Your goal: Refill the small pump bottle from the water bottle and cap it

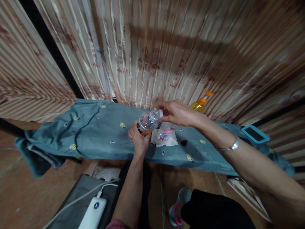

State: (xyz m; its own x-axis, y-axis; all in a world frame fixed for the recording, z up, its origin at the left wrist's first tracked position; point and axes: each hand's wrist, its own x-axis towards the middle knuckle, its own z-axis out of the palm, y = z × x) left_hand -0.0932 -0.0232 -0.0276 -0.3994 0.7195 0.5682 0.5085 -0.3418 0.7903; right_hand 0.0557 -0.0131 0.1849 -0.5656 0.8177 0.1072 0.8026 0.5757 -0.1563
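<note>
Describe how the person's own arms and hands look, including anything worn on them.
The left hand and right hand wear no gloves. A shiny silver-coloured bracelet circles the right wrist. A bit of dull pinkish-red sleeve shows on the left arm; no sleeve shows on the right.

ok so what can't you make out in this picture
All in the head view:
Part of the clear bottle: hidden by the left hand.
Base of the yellow pump bottle: hidden by the right forearm.
White device: cut off by the bottom edge.
Red wall print: too blurred to read.
</note>
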